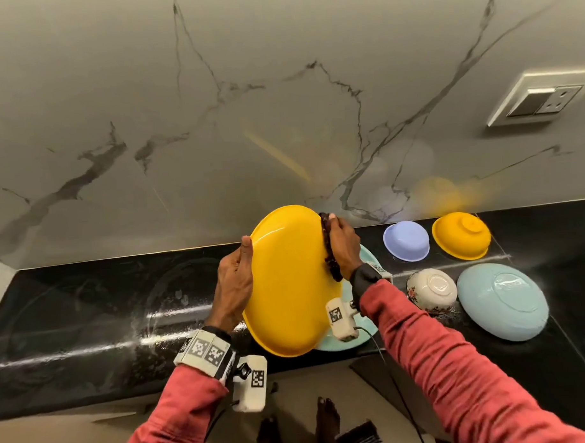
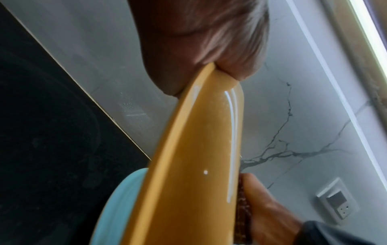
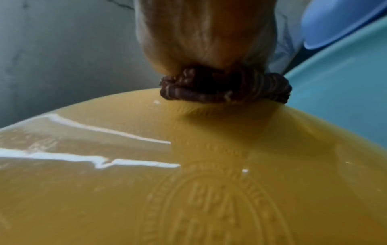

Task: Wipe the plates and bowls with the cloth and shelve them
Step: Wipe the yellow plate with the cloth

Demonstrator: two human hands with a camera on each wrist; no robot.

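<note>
Black polished stone forms the counter (image 1: 89, 314), which runs along a grey marble-veined wall (image 1: 214, 108) with a switch and socket plate (image 1: 542, 96) set into it toward the counter's right end. Above the counter's front edge, near its middle, a person in red sleeves holds a yellow plate (image 1: 286, 281) tilted up on edge, its hollow face turned toward them. The left hand (image 1: 233, 283) grips the plate's left rim, thumb on the near face and fingers curled behind it, as the left wrist view also shows. The right hand (image 1: 343, 249) is clamped on a dark brown striped cloth (image 1: 328, 253), bunched and pressed against the plate's right rim; in the right wrist view the cloth sits on the plate's underside, where an embossed oval stamp shows. Directly beneath the yellow plate a light blue plate (image 1: 355, 338) lies on the counter near the front edge, mostly hidden. Toward the back edge, to the right, a lavender bowl (image 1: 406, 240) sits tilted beside an upturned yellow bowl (image 1: 460, 235). Nearer the front, a white floral bowl (image 1: 431, 292) lies upside down, just beside another light blue plate (image 1: 503, 300), also face down near the right end. Bare feet (image 1: 328, 419) stand on the floor below the counter.
</note>
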